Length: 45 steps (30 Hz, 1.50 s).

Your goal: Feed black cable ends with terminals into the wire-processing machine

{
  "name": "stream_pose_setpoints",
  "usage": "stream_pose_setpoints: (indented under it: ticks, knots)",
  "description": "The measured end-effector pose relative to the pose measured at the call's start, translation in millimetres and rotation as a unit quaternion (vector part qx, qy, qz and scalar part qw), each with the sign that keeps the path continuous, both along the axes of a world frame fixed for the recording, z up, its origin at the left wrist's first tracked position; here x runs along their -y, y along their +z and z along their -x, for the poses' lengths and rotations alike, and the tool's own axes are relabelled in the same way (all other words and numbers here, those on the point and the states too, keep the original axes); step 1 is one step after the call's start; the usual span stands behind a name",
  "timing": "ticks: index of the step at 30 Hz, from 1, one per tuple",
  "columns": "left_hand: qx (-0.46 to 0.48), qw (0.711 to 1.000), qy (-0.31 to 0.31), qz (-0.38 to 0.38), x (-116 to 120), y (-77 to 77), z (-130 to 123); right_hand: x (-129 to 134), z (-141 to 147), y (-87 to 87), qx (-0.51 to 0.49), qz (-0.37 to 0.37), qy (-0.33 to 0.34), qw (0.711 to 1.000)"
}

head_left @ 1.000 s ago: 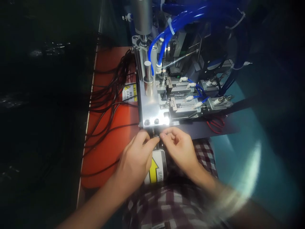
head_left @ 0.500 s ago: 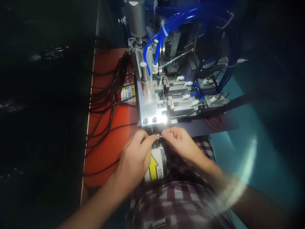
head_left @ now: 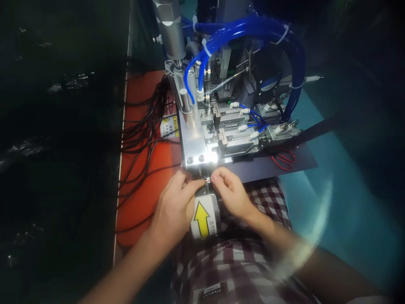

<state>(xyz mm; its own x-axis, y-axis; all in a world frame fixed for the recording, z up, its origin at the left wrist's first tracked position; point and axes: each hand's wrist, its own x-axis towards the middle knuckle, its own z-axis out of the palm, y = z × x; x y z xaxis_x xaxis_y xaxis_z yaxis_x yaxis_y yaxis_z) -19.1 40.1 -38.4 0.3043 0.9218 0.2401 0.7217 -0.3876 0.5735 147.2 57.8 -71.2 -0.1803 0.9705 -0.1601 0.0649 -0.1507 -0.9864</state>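
A small metallic piece shows between my fingertips, just in front of the bright metal plate of a machine. My left hand pinches its left side, thumb stretched toward it. From the right, my right hand is closed at its other side, with thumb and forefinger together. The piece is too small to make out in detail. Below the hands sits a white label with a yellow arrow on a rounded housing.
Black cables spread over the orange surface at left. Blue air tubes arch above metal cylinders. Red-handled scissors or a red loop lies at right on the dark plate. A checkered garment is below.
The view has shifted slightly, moving the machine left in the picture. My hands are closer together, and the reddish wire strands seen between them earlier are no longer distinct.
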Motion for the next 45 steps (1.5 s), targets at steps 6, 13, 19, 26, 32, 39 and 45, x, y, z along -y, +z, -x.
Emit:
stream_pose_setpoints:
  ticks: [6, 13, 19, 26, 32, 39, 45]
  knots:
    - [0.011, 1.0, -0.002, -0.007, -1, -1.3, 0, 1, 2, 1.4, -0.002, -0.01, -0.016, 1.0]
    - [-0.044, 0.999, 0.005, 0.004, 1, 1.1, -1, 0, 3, 1.7, -0.108, 0.1, -0.01, 0.989]
    - [-0.072, 0.997, -0.012, 0.01, 9, 6.9, 18, -1, 3, -2.9, -0.116, 0.067, -0.001, 0.991]
    - [-0.185, 0.974, -0.094, -0.086, 7, 16.5, 52, 1, 3, -3.2, -0.081, 0.032, -0.004, 0.996]
    - [-0.279, 0.917, -0.174, -0.226, -14, 17.1, 56, 1, 1, -1.7, -0.03, -0.019, -0.023, 0.999]
    - [-0.275, 0.908, -0.187, -0.255, -16, 11.3, 60, 0, 2, -1.9, -0.047, 0.009, -0.017, 0.999]
    - [-0.303, 0.914, -0.135, -0.232, -4, 21.1, 37, 1, 1, 3.6, -0.067, 0.031, 0.001, 0.997]
